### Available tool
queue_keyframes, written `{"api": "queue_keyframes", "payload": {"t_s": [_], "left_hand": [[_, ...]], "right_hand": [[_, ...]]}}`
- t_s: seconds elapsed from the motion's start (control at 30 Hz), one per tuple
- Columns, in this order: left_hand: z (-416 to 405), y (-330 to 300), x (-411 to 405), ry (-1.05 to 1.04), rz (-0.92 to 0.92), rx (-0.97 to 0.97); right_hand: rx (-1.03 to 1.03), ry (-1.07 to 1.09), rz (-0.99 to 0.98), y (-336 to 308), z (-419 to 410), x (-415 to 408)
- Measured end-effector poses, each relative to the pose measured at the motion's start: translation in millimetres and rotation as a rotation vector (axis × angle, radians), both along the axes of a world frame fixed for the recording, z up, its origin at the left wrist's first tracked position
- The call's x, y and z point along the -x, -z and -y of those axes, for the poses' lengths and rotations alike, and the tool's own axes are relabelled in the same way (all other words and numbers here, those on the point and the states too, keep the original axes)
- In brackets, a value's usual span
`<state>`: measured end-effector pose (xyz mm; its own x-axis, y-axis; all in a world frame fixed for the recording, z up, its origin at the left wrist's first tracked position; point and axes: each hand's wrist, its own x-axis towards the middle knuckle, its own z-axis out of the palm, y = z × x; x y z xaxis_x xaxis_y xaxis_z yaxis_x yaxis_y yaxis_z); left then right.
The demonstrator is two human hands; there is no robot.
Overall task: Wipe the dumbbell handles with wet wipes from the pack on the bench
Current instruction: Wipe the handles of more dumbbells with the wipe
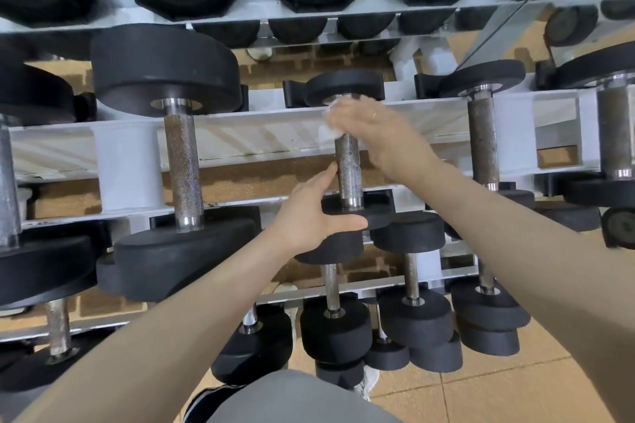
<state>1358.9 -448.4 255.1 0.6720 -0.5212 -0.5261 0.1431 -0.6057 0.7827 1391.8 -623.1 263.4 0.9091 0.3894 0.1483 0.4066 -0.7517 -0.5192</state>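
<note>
A small black dumbbell lies on the middle tier of the white rack, its knurled steel handle [348, 168] pointing away from me. My right hand [378, 137] wraps a white wet wipe [331, 124] round the far end of that handle; the hand is blurred. My left hand [309, 216] grips the near black head [371, 213] of the same dumbbell, thumb along its front edge and fingers beside the handle. The wipe pack and the bench are out of view.
A large dumbbell [182, 161] lies to the left and a rusty-handled one [482, 144] to the right on the same tier. Smaller dumbbells [412, 312] fill the lower tier. The rack's white rails [275, 134] run crosswise. Tan floor tiles [498, 388] show at bottom right.
</note>
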Motion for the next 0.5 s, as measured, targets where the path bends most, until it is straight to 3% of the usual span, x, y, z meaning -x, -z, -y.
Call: {"api": "queue_keyframes", "payload": {"t_s": [0.1,0.2,0.33,0.43,0.5], "left_hand": [[-1,5,0,-0.033,0.014,0.015],[-3,7,1,-0.096,0.027,0.048],[-2,6,4,-0.183,0.008,0.056],[0,7,9,-0.222,-0.009,0.032],[0,6,11,-0.224,-0.002,0.030]], "right_hand": [[0.245,-0.284,0.076,23,3,7],[0.264,-0.356,0.023,22,7,16],[0.182,-0.427,-0.191,12,11,35],[0.097,-0.369,-0.307,1,20,51],[0.048,-0.174,-0.261,-8,23,41]]}}
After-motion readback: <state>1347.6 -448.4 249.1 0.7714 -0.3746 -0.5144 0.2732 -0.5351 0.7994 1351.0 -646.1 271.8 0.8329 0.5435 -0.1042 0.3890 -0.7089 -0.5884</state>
